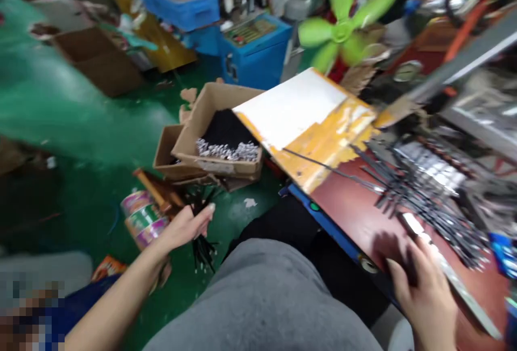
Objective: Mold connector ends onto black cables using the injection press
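My left hand [183, 228] is closed around a bundle of thin black wire-like strips [205, 254] with pale tips, held over the green floor at left. Its thumb points right. My right hand [428, 292] is over the red-brown tabletop [343, 195], thumb and fingers apart. The fingers are at a long pale metal bar [464, 292]; whether they press on it I cannot tell. Beyond that hand lies a pile of similar black strips [428, 222] with silvery ends. Motion blurs the view somewhat.
Cardboard boxes [186, 152] stand on the floor, one with black pale-tipped pieces. A colourful striped tub [143, 216] and wooden stool-like piece [151, 187] are beside my left hand. A co-worker's part-blurred head and navy clothing [89, 302] are at lower left. A green fan [341, 30] stands behind the table.
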A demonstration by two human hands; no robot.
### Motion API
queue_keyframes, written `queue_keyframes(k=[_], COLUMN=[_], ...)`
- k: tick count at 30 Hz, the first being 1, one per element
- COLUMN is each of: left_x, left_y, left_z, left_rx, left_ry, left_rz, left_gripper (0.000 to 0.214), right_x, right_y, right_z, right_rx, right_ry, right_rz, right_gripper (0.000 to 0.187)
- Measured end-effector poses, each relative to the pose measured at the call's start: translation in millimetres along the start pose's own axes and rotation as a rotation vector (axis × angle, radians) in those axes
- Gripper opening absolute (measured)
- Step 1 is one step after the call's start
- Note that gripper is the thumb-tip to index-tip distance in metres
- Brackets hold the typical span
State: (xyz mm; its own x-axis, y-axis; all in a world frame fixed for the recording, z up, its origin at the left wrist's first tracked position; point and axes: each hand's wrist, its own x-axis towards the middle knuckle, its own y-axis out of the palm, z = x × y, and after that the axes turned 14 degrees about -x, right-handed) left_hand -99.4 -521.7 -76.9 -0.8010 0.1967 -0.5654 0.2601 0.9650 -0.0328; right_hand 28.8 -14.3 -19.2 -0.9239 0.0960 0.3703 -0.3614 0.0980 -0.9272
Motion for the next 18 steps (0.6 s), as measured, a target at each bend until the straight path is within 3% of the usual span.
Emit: queue_keyframes(k=[3,5,7,9,11,14,16,18], left_x=[24.2,44.4,75.9,120.0,170.8,241.3,278.4,309.5], left_y=[23.7,49.8,87.3,133.9,182.2,237.5,256.1,265.3], left_z=[-123.9,-204.3,-272.4,-320.7,-346.7,-353.3,-351.3,-356.3], left_rx=[-0.299,-0.355,-0.324,-0.242,-0.037,0.281,0.395,0.497], left_ry=[0.124,0.145,0.176,0.222,0.294,0.390,0.455,0.555], left_rz=[0.326,0.481,0.554,0.533,0.384,0.186,0.107,0.004], left_gripper=[0.052,0.049,0.050,0.048,0.045,0.040,0.036,0.059], right_x=[1.7,4.1,4.3,2.8,1.4,1.9,3.0,2.1], right_y=[9.9,12.3,13.1,13.8,15.0,18.5,23.7,32.9], right_z=[-5.6,-4.7,-2.6,-0.8,-0.3,-3.4,-9.0,-16.4], right_rx=[0.053,0.059,0.055,0.040,0.014,-0.029,-0.059,-0.092], right_ry=[-0.016,-0.026,-0.031,-0.022,-0.009,-0.013,-0.030,-0.024], right_rz=[-0.058,-0.076,-0.098,-0.128,-0.150,-0.176,-0.218,-0.277], right_gripper=[0.059,0.050,0.045,0.042,0.040,0.037,0.032,0.025])
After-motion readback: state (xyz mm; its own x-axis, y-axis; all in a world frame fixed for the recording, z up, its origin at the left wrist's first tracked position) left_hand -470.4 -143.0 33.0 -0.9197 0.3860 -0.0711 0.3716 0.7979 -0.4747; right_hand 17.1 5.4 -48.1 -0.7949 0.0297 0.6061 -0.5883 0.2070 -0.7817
